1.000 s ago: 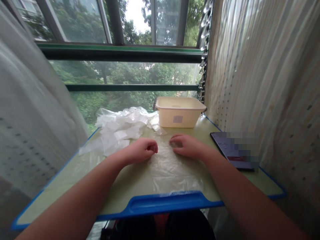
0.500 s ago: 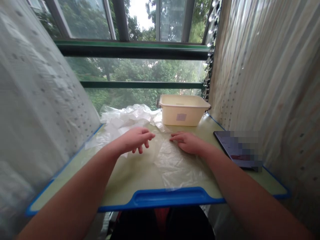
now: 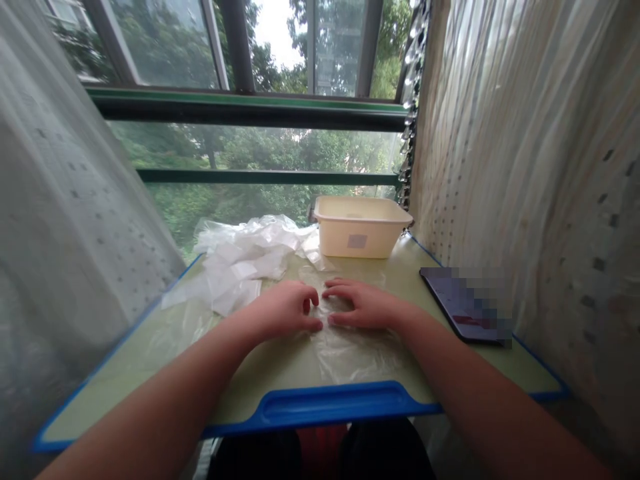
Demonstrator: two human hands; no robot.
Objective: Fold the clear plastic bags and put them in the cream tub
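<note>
A thin clear plastic bag (image 3: pixel 350 357) lies flat and wrinkled on the pale green table, in front of me. My left hand (image 3: pixel 293 310) is at the bag's left edge, fingers curved and thumb apart, with nothing visible in its grasp. Over the bag's upper part rests my right hand (image 3: pixel 363 305), its fingers and thumb spread and pointing left toward the other hand. A small gap separates the two sets of fingertips. Whether the fingertips press on the film is hard to make out.
A heap of crumpled white plastic bags (image 3: pixel 245 257) lies at the back left. Behind my hands stands a cream plastic bin (image 3: pixel 357 239) with a label. A tablet (image 3: pixel 465 307) lies at the right. The table (image 3: pixel 120 373) has a blue rim, with curtains on both sides.
My left hand has come down and right, turning its thumb toward me. My right hand has shifted slightly lower, its fingers spreading wider. The whole view has tilted slightly.
</note>
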